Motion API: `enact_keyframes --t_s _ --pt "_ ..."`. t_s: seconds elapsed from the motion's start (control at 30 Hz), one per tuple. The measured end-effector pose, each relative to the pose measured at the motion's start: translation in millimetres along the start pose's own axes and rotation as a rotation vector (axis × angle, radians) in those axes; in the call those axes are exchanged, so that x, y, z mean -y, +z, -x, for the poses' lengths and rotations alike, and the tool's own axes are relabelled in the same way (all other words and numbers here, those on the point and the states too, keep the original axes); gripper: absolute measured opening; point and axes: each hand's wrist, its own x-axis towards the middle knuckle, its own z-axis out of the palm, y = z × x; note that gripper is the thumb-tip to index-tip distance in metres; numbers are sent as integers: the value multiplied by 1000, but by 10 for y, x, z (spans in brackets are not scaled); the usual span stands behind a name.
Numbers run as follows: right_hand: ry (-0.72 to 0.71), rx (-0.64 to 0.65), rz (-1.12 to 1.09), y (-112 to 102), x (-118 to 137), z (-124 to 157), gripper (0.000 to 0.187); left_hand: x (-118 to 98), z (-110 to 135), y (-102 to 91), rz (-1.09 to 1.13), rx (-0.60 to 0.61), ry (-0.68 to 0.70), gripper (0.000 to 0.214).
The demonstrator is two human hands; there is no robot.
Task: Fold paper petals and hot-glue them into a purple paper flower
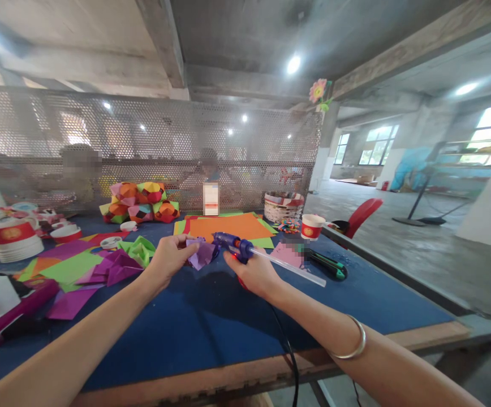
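Note:
My left hand (170, 255) pinches a folded piece of purple paper (202, 255) above the blue table. My right hand (257, 271) is wrapped round the handle of a dark blue hot glue gun (233, 244). A clear glue stick (296, 268) juts from the gun's back end, and a small red light glows near the grip. The nozzle points left, at or close to the upper edge of the purple paper; I cannot tell whether they touch. Left of my left hand lie folded purple paper pieces (116, 267) and a green folded piece (138, 250).
Orange paper sheets (228, 227) lie behind my hands. To the right are a box cutter (328, 264), a paper cup (312, 226) and a woven basket (283, 207). Folded paper balls (141, 202) stand at the back left, stacked cups (15, 240) at left. A black cord (288, 345) crosses the table's front edge.

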Motion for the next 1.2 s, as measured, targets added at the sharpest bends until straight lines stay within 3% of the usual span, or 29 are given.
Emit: enact_keyframes --t_s 0.17,0.43,0.63,0.87,1.2 --pt "73 -58 -199 -9 -64 -84 24 -15 22 18 -5 45 -13 23" --pt "188 -19 -508 -25 -51 -91 26 -37 84 83 -100 278 5 29" --pt "383 94 -609 -17 -8 -74 24 -48 164 127 -93 430 15 35" --pt "400 280 -733 -42 20 -40 37 -90 190 123 -109 451 -58 29" --pt "511 278 -838 -47 -3 -59 48 -108 158 85 -129 453 -13 21"
